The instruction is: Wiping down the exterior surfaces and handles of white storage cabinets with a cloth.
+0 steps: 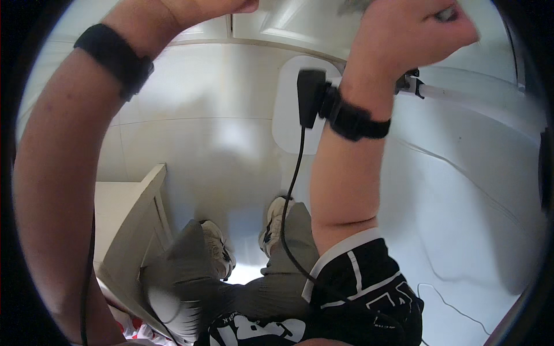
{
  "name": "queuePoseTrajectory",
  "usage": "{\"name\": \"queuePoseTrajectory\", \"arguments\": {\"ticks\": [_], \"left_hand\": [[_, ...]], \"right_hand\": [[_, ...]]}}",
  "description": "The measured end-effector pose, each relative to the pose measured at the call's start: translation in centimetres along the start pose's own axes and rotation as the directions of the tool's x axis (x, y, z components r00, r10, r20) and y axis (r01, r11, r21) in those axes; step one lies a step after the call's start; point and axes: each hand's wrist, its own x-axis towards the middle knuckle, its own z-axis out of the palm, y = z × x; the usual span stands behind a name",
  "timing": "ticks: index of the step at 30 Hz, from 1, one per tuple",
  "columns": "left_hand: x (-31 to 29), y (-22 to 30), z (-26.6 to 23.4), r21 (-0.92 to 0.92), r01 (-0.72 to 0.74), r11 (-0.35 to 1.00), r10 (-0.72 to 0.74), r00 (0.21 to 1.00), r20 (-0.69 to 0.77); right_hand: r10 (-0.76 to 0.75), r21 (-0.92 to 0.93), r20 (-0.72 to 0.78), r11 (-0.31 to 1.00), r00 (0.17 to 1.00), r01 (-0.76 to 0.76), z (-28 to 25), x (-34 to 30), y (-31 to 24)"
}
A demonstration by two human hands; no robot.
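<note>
My right hand (418, 33) is raised at the upper right, its fingers curled into a fist. A small greyish bit (445, 14) peeks out between thumb and fingers; its kind cannot be made out. A blurred dark grey patch (353, 6) lies just left of this hand, cut by the upper edge. My left hand (216, 6) reaches to the top edge, which crops most of its fingers, so what it touches is hidden. Both wrists wear black straps, the right one bearing a black box (311, 98) with a cable hanging from it.
Pale cabinet doors (300, 26) stand at the far side. A white rounded panel (288, 124) is below them. Along the right runs a large white surface (461, 202) with a rail (473, 98) and thin cords. A cream wooden chair (135, 219) is at the lower left, beside my legs.
</note>
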Motion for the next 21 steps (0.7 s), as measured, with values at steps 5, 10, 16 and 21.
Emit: {"name": "queuePoseTrajectory", "arguments": {"ticks": [5, 10, 16, 21], "left_hand": [[0.7, 0.8, 1.0, 0.453, -0.180, 0.873, 0.145, 0.983, 0.111], [0.3, 0.4, 1.2, 0.538, -0.141, 0.831, 0.125, 0.990, 0.067], [1.4, 1.9, -0.3, 0.493, -0.132, 0.860, 0.016, 0.972, 0.233], [1.1, 2.2, -2.0, 0.513, -0.187, 0.838, 0.010, 0.944, 0.329]], "right_hand": [[-0.066, -0.095, 0.062, 0.993, 0.996, 0.072, 1.9, -4.8, 3.9], [0.519, -0.516, 0.617, 0.834, 0.592, -0.194, 0.3, -13.9, 8.6], [0.397, -0.290, 0.837, 0.906, 0.376, -0.310, -10.1, -11.1, 7.1], [0.444, -0.218, 0.682, 0.882, 0.581, -0.419, -19.2, -2.0, 2.7]]}}
